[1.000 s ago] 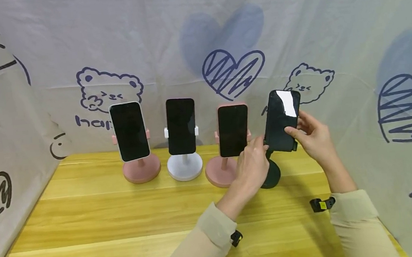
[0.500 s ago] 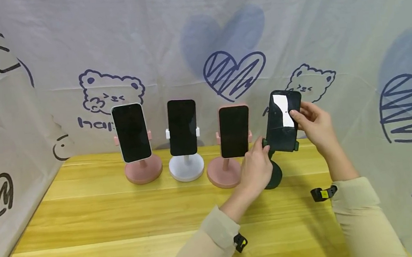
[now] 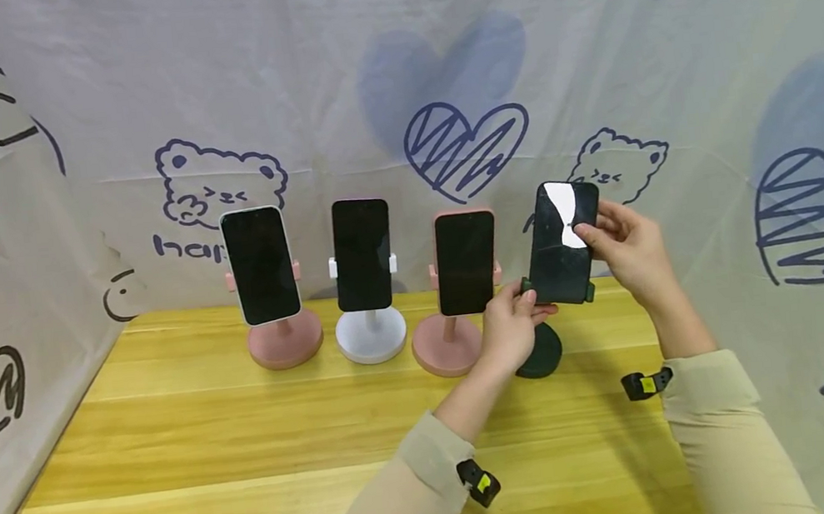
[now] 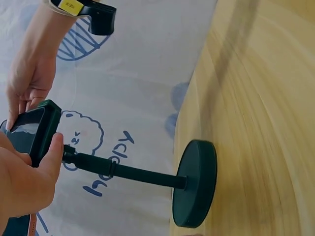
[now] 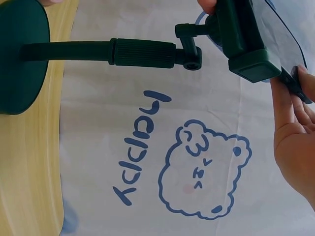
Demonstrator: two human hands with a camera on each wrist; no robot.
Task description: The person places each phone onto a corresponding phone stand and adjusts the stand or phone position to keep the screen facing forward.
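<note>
A black phone (image 3: 552, 263) sits tilted back in the clamp of a dark green phone stand (image 4: 142, 174), whose round base (image 3: 540, 354) rests on the table. My right hand (image 3: 631, 249) pinches the phone's right edge, thumb on the screen and fingers behind. At the clamp's lower left corner, my left hand (image 3: 508, 332) grips the holder, thumb in front and fingertips showing underneath. From the right wrist view, the green clamp (image 5: 246, 49) connects through a hinged joint to the stem. A white reflection crosses the screen's upper part.
Left of the green stand, a pink stand (image 3: 446, 345), a white stand (image 3: 371, 337) and another pink stand (image 3: 285, 341) stand in a row, each holding a dark-screened phone. The nearer pink stand is right beside my left hand. A printed cloth (image 3: 331, 64) hangs behind the wooden table (image 3: 214, 454).
My right hand has slid up the phone's edge. The left hand has turned, its thumb now over the clamp's front and its fingers underneath. The other stands stay put.
</note>
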